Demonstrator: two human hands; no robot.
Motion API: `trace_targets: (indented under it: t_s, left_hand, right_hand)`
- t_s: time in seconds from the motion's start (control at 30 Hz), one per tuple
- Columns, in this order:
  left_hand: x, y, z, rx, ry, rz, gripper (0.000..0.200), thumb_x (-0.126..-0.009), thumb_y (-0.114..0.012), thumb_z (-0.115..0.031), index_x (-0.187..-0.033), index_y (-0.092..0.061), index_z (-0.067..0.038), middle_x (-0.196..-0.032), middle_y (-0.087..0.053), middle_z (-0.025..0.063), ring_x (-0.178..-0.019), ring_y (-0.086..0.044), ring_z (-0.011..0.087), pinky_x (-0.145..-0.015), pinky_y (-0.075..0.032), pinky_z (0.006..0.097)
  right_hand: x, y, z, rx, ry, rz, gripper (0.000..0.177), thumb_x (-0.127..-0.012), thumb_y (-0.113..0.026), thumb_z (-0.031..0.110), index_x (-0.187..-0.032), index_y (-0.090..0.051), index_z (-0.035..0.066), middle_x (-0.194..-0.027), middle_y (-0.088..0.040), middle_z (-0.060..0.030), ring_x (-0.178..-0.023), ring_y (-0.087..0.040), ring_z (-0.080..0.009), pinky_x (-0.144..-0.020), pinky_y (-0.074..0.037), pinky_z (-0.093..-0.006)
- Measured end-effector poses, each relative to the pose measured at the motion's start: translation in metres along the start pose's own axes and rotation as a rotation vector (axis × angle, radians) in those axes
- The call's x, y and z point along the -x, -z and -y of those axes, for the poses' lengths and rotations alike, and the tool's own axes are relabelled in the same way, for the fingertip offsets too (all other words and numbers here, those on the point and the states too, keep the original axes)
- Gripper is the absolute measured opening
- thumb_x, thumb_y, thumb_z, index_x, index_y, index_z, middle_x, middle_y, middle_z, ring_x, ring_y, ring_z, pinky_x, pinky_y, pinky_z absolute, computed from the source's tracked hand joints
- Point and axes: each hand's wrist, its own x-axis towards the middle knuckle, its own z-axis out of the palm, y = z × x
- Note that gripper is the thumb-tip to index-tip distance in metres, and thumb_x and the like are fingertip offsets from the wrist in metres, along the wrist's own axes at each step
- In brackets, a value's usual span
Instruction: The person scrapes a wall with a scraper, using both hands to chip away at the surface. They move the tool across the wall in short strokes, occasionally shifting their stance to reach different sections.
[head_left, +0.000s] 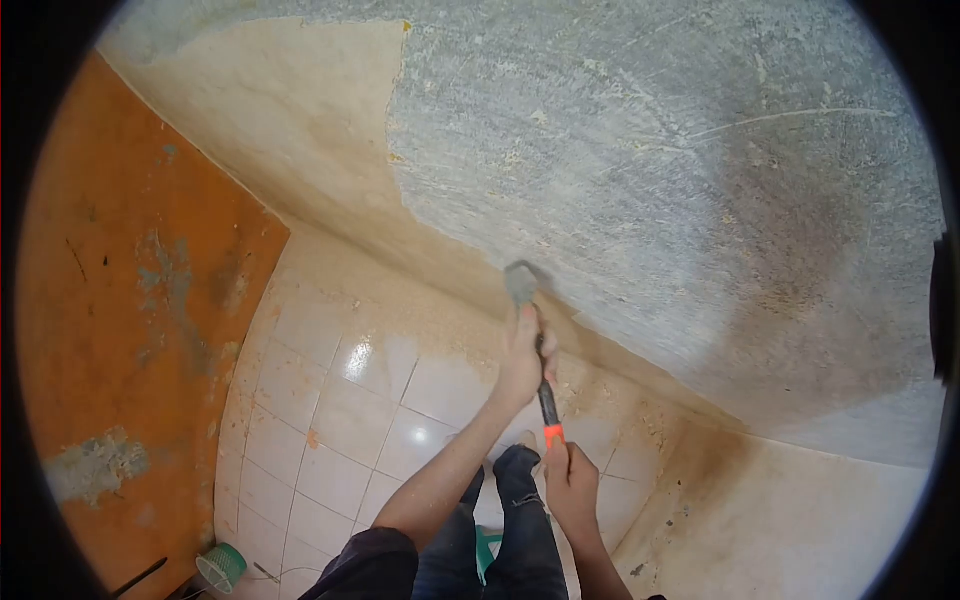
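A long-handled tool [547, 400] with a black shaft, an orange band and a broad grey head is against the wall. Its head is blurred, so I cannot make out its exact kind. My left hand [520, 365] is closed round it just below the head. Lower down, my right hand [572, 490] grips the handle's end by the orange band. The head touches or nearly touches the wall [560, 190], close to the border where rough grey surface meets a smooth beige coat [320, 110].
An orange wall panel [150, 300] with worn patches rises at the left. Below are pale floor tiles [350, 420], dusty along the wall's foot. A green basket [222, 567] lies at lower left, and a green object [487, 550] shows between my legs.
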Motion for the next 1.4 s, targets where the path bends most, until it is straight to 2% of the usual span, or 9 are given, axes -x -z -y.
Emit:
trace_targets:
  t_s: [0.03,0.13,0.53,0.6,0.67,0.73,0.93,1.23,1.4]
  left_hand:
    - [0.001,-0.002,0.003,-0.003,-0.051,0.089,0.037,-0.103,-0.036,-0.049,-0.097,-0.041,-0.013,-0.059,-0.036,-0.0013,-0.034,-0.036,0.0095,-0.029,-0.035,0.0253]
    - [-0.023,0.024,-0.010,0.048,-0.074,-0.026,0.037,-0.103,-0.036,-0.049,-0.097,-0.040,-0.013,-0.059,-0.036,-0.0004,-0.034,-0.037,0.0109,-0.029,-0.036,0.0259]
    - [-0.046,0.055,-0.034,0.081,-0.147,-0.060,0.039,-0.101,-0.039,-0.054,-0.094,-0.041,-0.015,-0.057,-0.039,-0.0025,-0.035,-0.036,0.0106,-0.031,-0.035,0.0259]
    - [-0.019,0.038,-0.014,-0.063,0.048,-0.038,0.039,-0.101,-0.039,-0.054,-0.093,-0.041,-0.015,-0.057,-0.038,-0.0027,-0.036,-0.037,0.0102,-0.031,-0.035,0.0260]
    - [-0.010,0.022,-0.008,-0.073,0.047,0.020,0.040,-0.101,-0.039,-0.053,-0.096,-0.042,-0.014,-0.059,-0.040,-0.0014,-0.036,-0.039,0.0101,-0.032,-0.035,0.0258]
    - [-0.008,0.015,-0.014,-0.029,0.095,-0.056,0.039,-0.102,-0.039,-0.052,-0.101,-0.042,-0.013,-0.063,-0.041,0.0000,-0.038,-0.039,0.0095,-0.032,-0.035,0.0253]
    - [-0.006,0.013,-0.024,-0.133,0.012,-0.112,0.043,-0.103,-0.038,-0.047,-0.121,-0.042,-0.008,-0.073,-0.042,-0.0010,-0.044,-0.039,0.0074,-0.035,-0.034,0.0240]
    - [0.003,-0.007,-0.033,-0.215,0.042,-0.340,0.038,-0.103,-0.040,-0.047,-0.112,-0.047,-0.010,-0.063,-0.037,-0.0067,-0.043,-0.031,0.0032,-0.037,-0.025,0.0225]
    - [-0.007,-0.004,-0.032,-0.317,-0.050,-0.344,0.038,-0.103,-0.039,-0.046,-0.108,-0.047,-0.010,-0.061,-0.038,-0.0047,-0.043,-0.035,0.0050,-0.037,-0.028,0.0236]
  right_hand:
    - [0.005,0.005,0.003,-0.061,-0.055,0.026,0.040,-0.103,-0.048,0.028,-0.077,-0.055,-0.001,-0.057,-0.051,-0.0050,-0.050,-0.047,-0.0104,-0.050,-0.040,-0.0295]
    - [-0.024,-0.011,0.021,0.120,0.171,0.006,0.041,-0.103,-0.048,0.027,-0.075,-0.055,-0.002,-0.058,-0.052,-0.0044,-0.053,-0.047,-0.0100,-0.051,-0.040,-0.0301]
    - [-0.045,-0.039,0.034,0.149,0.175,0.030,0.031,-0.097,-0.056,0.022,-0.080,-0.058,-0.003,-0.060,-0.054,-0.0136,-0.055,-0.055,-0.0185,-0.052,-0.042,-0.0338]
    - [-0.012,-0.034,0.003,0.059,0.176,0.000,0.033,-0.099,-0.054,0.024,-0.081,-0.058,-0.003,-0.060,-0.054,-0.0112,-0.055,-0.054,-0.0165,-0.052,-0.042,-0.0328]
    - [0.000,-0.023,0.003,-0.045,0.075,-0.001,0.035,-0.101,-0.050,0.026,-0.082,-0.058,-0.002,-0.060,-0.054,-0.0075,-0.056,-0.053,-0.0132,-0.052,-0.042,-0.0309]
    - [-0.004,-0.014,0.009,0.003,0.011,-0.010,0.032,-0.100,-0.051,0.027,-0.087,-0.062,-0.001,-0.063,-0.059,-0.0145,-0.055,-0.059,-0.0224,-0.054,-0.046,-0.0360]
    - [-0.013,-0.032,-0.007,-0.011,0.149,-0.009,0.035,-0.101,-0.048,0.029,-0.087,-0.060,0.000,-0.062,-0.058,-0.0115,-0.054,-0.057,-0.0189,-0.052,-0.045,-0.0340]
    - [-0.019,0.011,0.037,-0.547,-0.333,0.526,0.063,-0.098,-0.038,0.063,-0.087,-0.055,0.003,-0.057,-0.046,0.0005,-0.044,-0.043,-0.0082,-0.040,-0.036,-0.0237]
    - [-0.019,-0.001,0.045,-0.312,-0.333,0.387,0.060,-0.098,-0.037,0.062,-0.075,-0.050,0.008,-0.053,-0.042,0.0010,-0.040,-0.041,-0.0096,-0.039,-0.036,-0.0256]
